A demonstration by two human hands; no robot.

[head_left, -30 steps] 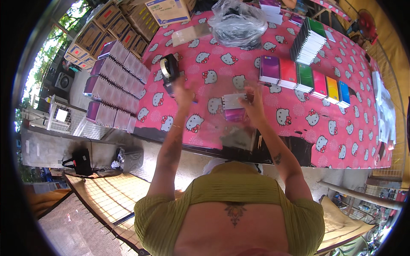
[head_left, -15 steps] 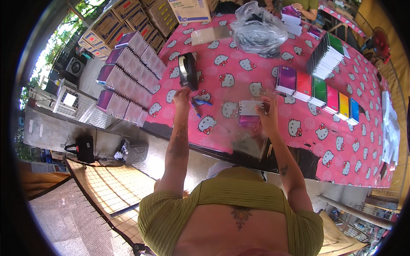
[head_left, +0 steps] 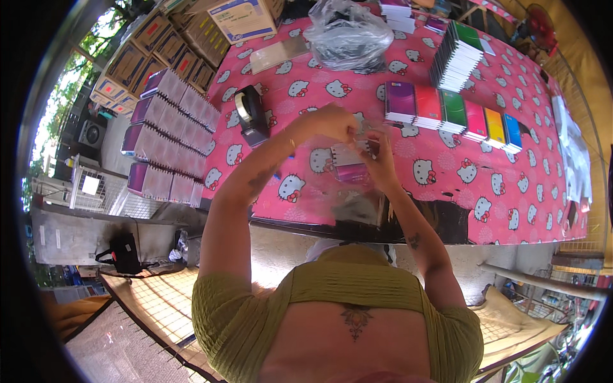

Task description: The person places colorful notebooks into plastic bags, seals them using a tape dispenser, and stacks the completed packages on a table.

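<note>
A small spiral notebook [head_left: 352, 172] with white pages and a purple lower part lies near the table's front edge, seemingly in clear plastic. My right hand [head_left: 382, 161] grips its upper right edge with bent fingers. Over the notebook's top edge, my left hand [head_left: 337, 122] has its fingertips pinched close to my right fingers; whatever they hold is too small to make out. A black tape dispenser [head_left: 251, 116] stands left of my left forearm, which partly covers the blue pens lying on the table.
Stacks of purple spiral notebooks [head_left: 172, 137] line the table's left side. On the right sit a row of coloured notebooks [head_left: 454, 115] and a tall notebook stack [head_left: 456, 57]. A clear plastic bag [head_left: 351, 38] and a flat board [head_left: 278, 55] lie farther back, near cartons [head_left: 242, 20].
My left hand has moved right from the tape dispenser to the notebook's top edge. My right hand stays at the notebook. The view has shifted, and the person across the table has left it.
</note>
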